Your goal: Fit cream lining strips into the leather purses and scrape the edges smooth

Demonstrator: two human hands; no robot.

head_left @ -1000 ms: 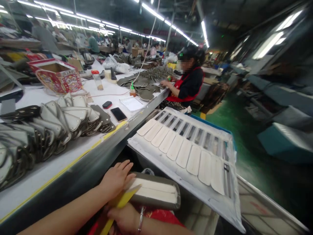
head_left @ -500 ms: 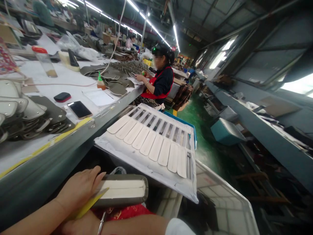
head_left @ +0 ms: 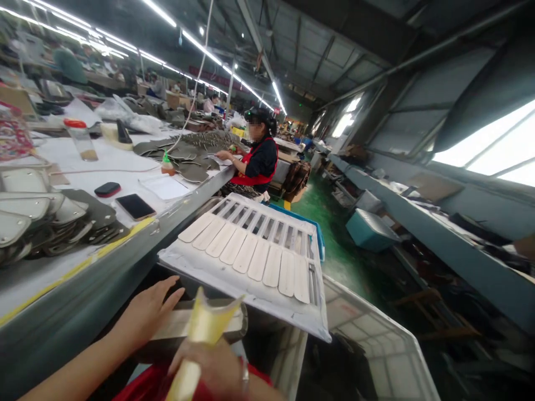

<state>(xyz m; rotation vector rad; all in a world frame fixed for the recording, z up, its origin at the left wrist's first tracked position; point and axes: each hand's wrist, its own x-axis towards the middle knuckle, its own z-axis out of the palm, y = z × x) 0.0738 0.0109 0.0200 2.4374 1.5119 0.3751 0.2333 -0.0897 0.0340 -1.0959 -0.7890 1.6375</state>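
Note:
In my lap area lies a dark-edged padded block [head_left: 169,323] with a pale middle band, partly hidden by my hands. My left hand [head_left: 148,309] is open, its fingers stretched out over the block's left end; whether it presses on it I cannot tell. My right hand [head_left: 215,359] is closed around a yellow strip with a notched, curved end [head_left: 211,320], raised in front of the block. Beyond them, a white slatted rack [head_left: 234,289] carries a row of pale, round-ended strips [head_left: 246,255].
The workbench [head_left: 96,161] on the left holds stacked flat pieces [head_left: 37,211], a phone [head_left: 136,206], a glue bottle [head_left: 168,165] and a red-lidded jar [head_left: 82,140]. A co-worker [head_left: 261,153] sits farther along it. A white crate [head_left: 376,328] stands at right.
The yellow strip has swung up from lying across the block to standing upright, and my right hand has come forward into view. My left fingers have spread. The view has shifted slightly.

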